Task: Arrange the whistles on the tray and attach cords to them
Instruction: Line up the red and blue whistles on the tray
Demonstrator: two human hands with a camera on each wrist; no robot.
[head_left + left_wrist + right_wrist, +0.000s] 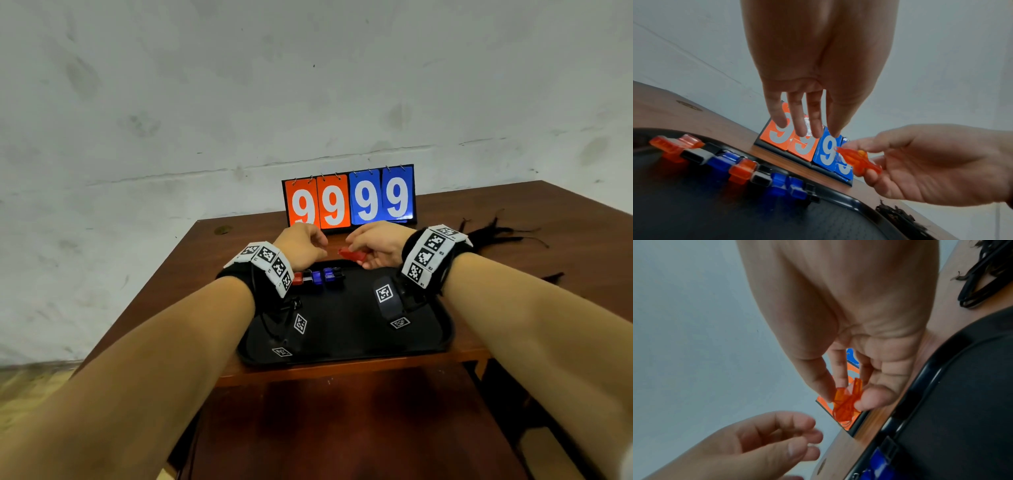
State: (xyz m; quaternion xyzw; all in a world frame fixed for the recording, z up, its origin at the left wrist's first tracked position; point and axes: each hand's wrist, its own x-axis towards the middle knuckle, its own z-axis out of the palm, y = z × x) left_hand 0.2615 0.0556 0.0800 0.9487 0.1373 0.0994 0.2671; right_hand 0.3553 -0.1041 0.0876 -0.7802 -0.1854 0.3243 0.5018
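A black tray (346, 349) sits at the table's (513, 212) near edge, red, black and blue whistles (735, 167) lined along its far rim. Just beyond, the right hand (376, 245) pinches a red whistle (352, 255); the left hand (301, 245) hovers beside it, fingers loose, holding nothing. A scoreboard (349, 200) reads 9999 behind.

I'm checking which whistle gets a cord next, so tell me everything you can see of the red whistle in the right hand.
The red whistle is translucent orange-red plastic, with a flat mouthpiece at one end and a rounded chamber at the other; a small ball shows inside it. The right hand pinches it between thumb and fingers, lying roughly level in the air beyond the tray, in front of the scoreboard. No cord on it is visible. The left hand is close beside it but not touching.
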